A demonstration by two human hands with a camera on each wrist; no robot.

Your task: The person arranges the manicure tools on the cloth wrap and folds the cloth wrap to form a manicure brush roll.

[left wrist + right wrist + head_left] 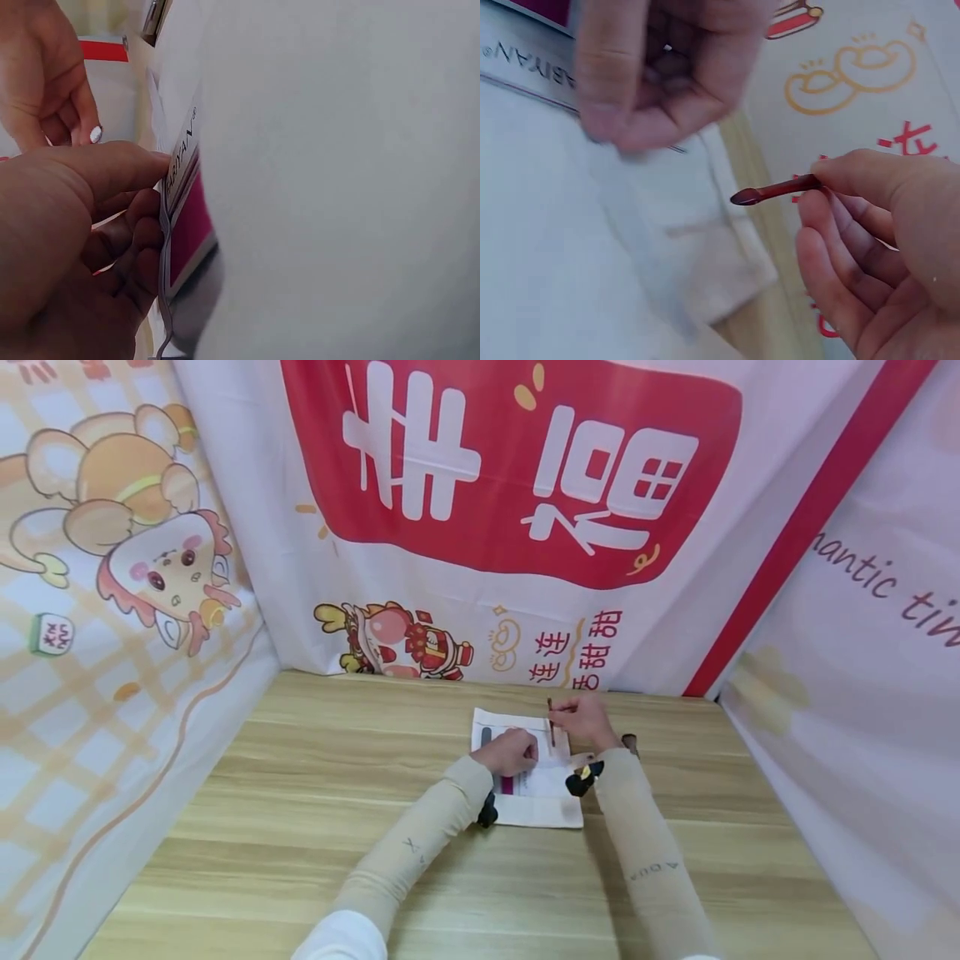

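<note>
My left hand is over an unfolded white sheet, with the thumb and fingertips together. In the right wrist view its fingertips pinch the end of a blurred, translucent strip. Beside that hand, the left wrist view shows a card with a magenta block and the letters "FABIYAN". Above the sheet's far right part, my right hand pinches a thin dark red stick between thumb and fingers. The stick's wider, pointed tip faces the left hand and touches nothing in the right wrist view.
A dark object lies on the wooden table just right of the right wrist. A long grey shape shows at the sheet's left side. Printed cloth hangs behind the table, with more cloth at both sides.
</note>
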